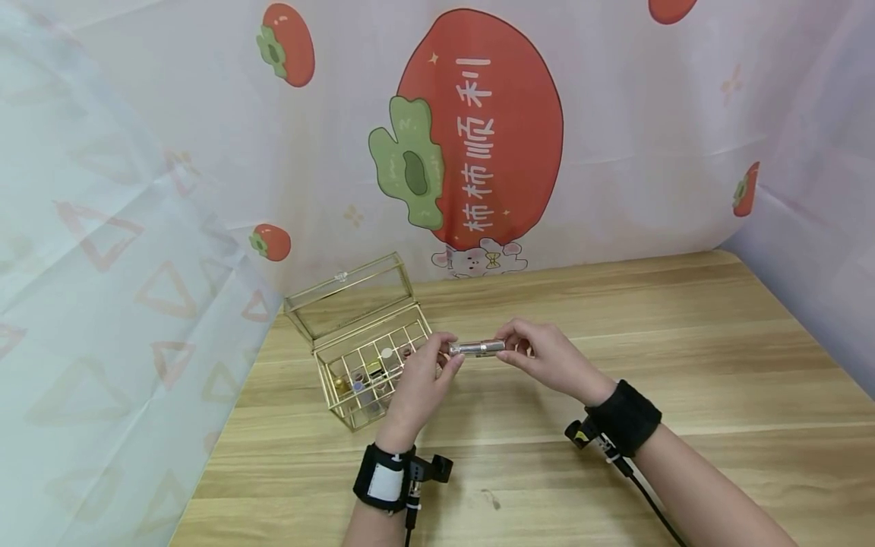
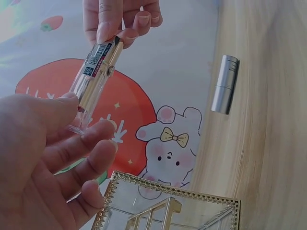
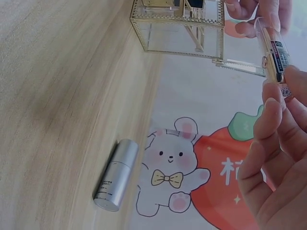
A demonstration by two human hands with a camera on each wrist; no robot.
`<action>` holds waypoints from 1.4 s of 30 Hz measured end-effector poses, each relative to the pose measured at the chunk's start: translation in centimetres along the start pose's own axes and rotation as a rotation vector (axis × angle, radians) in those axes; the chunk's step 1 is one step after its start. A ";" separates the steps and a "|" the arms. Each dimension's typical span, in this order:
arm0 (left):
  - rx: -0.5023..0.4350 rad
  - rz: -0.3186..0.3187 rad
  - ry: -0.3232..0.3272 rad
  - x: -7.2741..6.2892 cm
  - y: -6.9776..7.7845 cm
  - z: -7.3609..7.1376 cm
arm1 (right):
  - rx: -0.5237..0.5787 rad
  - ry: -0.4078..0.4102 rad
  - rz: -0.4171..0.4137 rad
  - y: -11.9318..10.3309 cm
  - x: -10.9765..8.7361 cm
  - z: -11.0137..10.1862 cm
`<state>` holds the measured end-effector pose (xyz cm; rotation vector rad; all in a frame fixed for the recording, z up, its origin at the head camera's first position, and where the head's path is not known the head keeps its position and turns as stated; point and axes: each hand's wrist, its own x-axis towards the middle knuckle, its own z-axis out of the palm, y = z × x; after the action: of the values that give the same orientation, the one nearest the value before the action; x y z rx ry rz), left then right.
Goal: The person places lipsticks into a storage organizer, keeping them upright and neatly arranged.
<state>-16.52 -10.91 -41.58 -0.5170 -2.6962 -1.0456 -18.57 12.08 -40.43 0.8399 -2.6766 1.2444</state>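
Both hands hold a slim, clear-cased lipstick level above the table, its gold inner part and barcode label showing in the wrist views. My left hand pinches one end between thumb and fingers, the other fingers loosely bent. At the opposite end, my right hand grips it with thumb and fingertips. Beside the left hand stands a gold-framed glass box with its lid raised. Gold dividers split its inside, and several small cosmetics sit in the compartments. The left hand covers part of the box in the head view.
A silver tube lies on the wooden table beyond the hands, seen in both wrist views. Printed cloth with persimmons and a cartoon rabbit hangs behind the table and along its sides. Each wrist wears a black strap with a small camera.
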 end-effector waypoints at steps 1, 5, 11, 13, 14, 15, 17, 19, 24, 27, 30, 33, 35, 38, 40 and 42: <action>0.000 0.001 0.002 0.0 0.0 0.0 | -0.004 0.001 0.002 0.0 0.0 0.0; -0.001 0.008 0.008 0.0 0.0 -0.1 | -0.021 0.002 0.006 0.0 0.0 0.0; -0.037 0.023 0.032 0.2 0.2 -0.4 | -0.031 -0.001 0.000 0.0 0.0 0.0; -0.045 0.028 0.045 0.3 0.3 -0.4 | -0.035 -0.005 -0.003 0.1 0.0 0.1; -0.047 0.030 0.052 0.3 0.3 -0.5 | -0.037 -0.007 -0.003 0.2 0.0 0.1; -0.046 0.034 0.059 0.4 0.3 -0.5 | -0.038 -0.009 -0.002 0.2 0.0 0.2; -0.047 0.045 0.074 0.4 0.3 -0.5 | -0.042 -0.009 -0.002 0.2 0.0 0.2; -0.048 0.056 0.086 0.5 0.3 -0.5 | -0.042 -0.009 -0.002 0.2 0.1 0.3; -0.059 0.074 0.097 0.6 0.3 -0.5 | -0.047 -0.021 -0.001 0.2 0.1 0.5; -0.062 0.090 0.107 0.6 0.5 -0.6 | -0.057 -0.032 0.005 0.3 0.2 0.6; -0.062 0.113 0.122 0.6 0.7 -0.6 | -0.064 -0.036 0.007 0.4 0.1 0.6; -0.066 0.132 0.136 0.6 0.8 -0.8 | -0.071 -0.037 0.008 0.4 0.1 0.6; -0.062 0.141 0.142 0.6 0.9 -0.8 | -0.075 -0.036 0.005 0.4 0.1 0.7; -0.050 0.152 0.148 0.6 0.9 -1.0 | -0.082 -0.036 0.006 0.5 0.1 0.7; -0.039 0.161 0.157 0.6 0.9 -1.1 | -0.098 -0.034 -0.002 0.5 0.1 0.7; -0.038 0.169 0.168 0.6 0.8 -1.3 | -0.112 -0.029 -0.011 0.6 0.1 0.8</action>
<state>-16.70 -11.05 -39.97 -0.6225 -2.4445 -1.0453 -18.83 11.74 -41.32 0.8624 -2.7311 1.0763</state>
